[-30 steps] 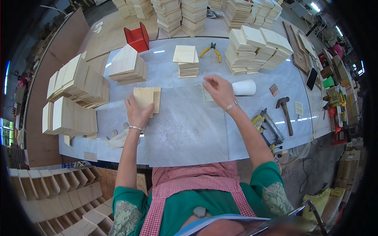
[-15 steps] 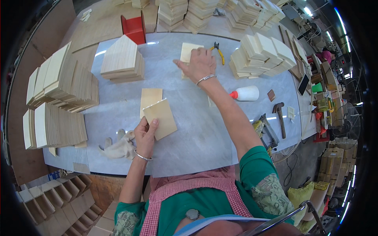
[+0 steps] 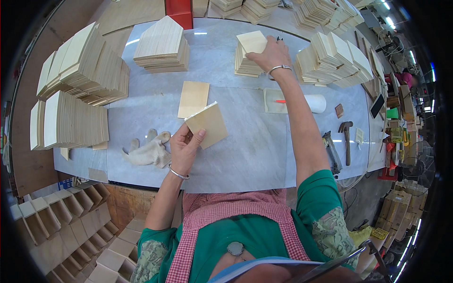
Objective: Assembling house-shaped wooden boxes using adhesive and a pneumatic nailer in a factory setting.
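Note:
My left hand (image 3: 185, 150) pinches a thin square wooden panel (image 3: 212, 127) by its lower left corner. A line of white glue runs along that panel's upper edge. Just beyond it, another wooden panel (image 3: 193, 98) lies flat on the table. Farther off, my right hand (image 3: 271, 55) has its thumb and fingers on the edge of the top board (image 3: 251, 41) of a stack of small wooden boards (image 3: 246, 65). This top board sits askew to the ones beneath. A white glue bottle (image 3: 317, 103) with a red tip lies partly behind my right forearm.
Stacks of house-shaped boards (image 3: 163, 42) and other panels (image 3: 78, 120) stand at the left, with more stacked boards (image 3: 330, 59) at the right. Near the front lie a white glove (image 3: 148, 150), a hammer (image 3: 347, 141) and a staple gun (image 3: 332, 153). A red holder (image 3: 181, 12) stands behind.
My right hand has closed on the top board, which has turned askew on its stack. The left hand still holds its panel. The whole view has shifted, bringing the table's far side higher.

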Demonstrator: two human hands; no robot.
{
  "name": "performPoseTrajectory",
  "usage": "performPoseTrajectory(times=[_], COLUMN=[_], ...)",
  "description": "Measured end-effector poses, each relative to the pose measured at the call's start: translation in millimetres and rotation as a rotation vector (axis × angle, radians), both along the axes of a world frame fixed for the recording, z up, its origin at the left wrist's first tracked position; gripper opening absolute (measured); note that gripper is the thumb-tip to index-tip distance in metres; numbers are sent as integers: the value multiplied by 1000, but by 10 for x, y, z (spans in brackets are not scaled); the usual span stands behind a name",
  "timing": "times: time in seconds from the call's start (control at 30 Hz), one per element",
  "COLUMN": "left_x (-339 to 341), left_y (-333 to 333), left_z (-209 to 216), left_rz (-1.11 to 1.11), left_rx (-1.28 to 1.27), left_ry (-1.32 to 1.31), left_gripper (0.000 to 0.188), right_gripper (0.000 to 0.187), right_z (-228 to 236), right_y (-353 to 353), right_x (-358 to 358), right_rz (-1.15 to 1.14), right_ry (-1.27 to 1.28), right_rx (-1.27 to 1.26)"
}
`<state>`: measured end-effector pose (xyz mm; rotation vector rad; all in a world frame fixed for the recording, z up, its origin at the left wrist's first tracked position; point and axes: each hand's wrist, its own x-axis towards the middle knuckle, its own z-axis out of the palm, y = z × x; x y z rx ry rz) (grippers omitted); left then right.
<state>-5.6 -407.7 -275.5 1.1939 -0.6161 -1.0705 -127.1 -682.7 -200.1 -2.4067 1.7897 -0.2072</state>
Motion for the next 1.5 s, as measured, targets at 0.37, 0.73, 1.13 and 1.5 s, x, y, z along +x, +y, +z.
performPoseTrajectory(times=[0.37, 0.73, 1.13, 1.5], left_x=[-251, -492, -494, -455], left_y=[-98, -235, -196, -148], left_z=[-82, -200, -225, -155], left_rz=[-115, -181, -195, -175], left_rx=[-40, -62, -43, -65], left_ry=[-92, -227, -237, -403], left_gripper=[20, 19, 23, 29], right_gripper=[16, 14, 17, 20], right_z=[-2, -135, -185, -287], right_y=[472, 1436, 1483, 1475], right_x=[-745, -736, -762, -769], right_rz=[-83, -39, -33, -49], right_ry=[-1230, -1479, -1383, -1339], right_rx=[530, 825, 857, 817])
